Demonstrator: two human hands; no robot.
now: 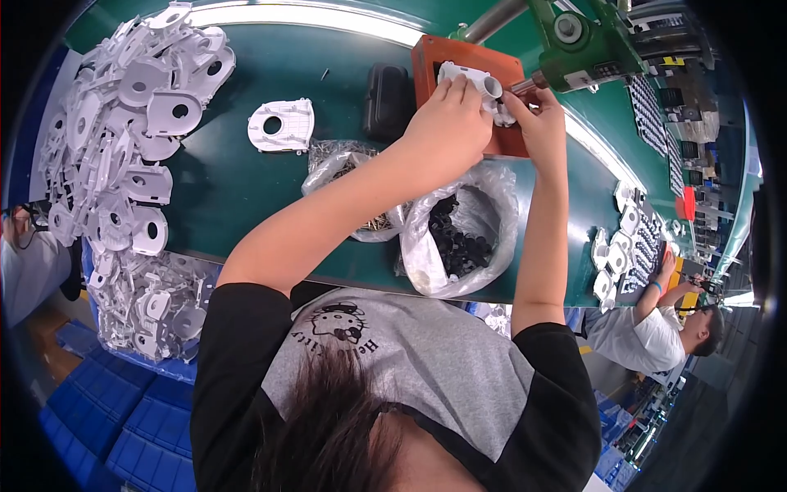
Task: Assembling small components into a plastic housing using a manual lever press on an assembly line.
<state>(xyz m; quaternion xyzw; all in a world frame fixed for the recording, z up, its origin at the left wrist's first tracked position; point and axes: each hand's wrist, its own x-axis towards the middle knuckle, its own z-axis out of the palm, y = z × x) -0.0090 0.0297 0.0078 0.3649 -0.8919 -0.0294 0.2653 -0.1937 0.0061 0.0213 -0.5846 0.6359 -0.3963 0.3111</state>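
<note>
One white plastic part point(477, 75), set on the orange block point(426, 66) under the green press point(586, 41): pale, smooth, moulded, with a raised round collar open at its top; the rest lies partly beneath your fingers. Your left hand point(452, 119) is clamped on it, fingers side by side over its face. Your right hand point(539, 119) is at its right end, near the metal rod of the press, thumb and fingers bent; whether they pinch anything, you cannot tell from this view. One loose white piece point(297, 123), rounded, with a single hole and ribbed edge, lying flat on the green table point(238, 197). One heap of similar white pieces point(164, 123), at left. One black case point(388, 98), just beside the block. Two clear bags, one with black pieces point(463, 250). Markings: one pale label point(578, 79) on the press, too small to read; dark lettering beside a cartoon face on your grey shirt point(443, 328).
</note>
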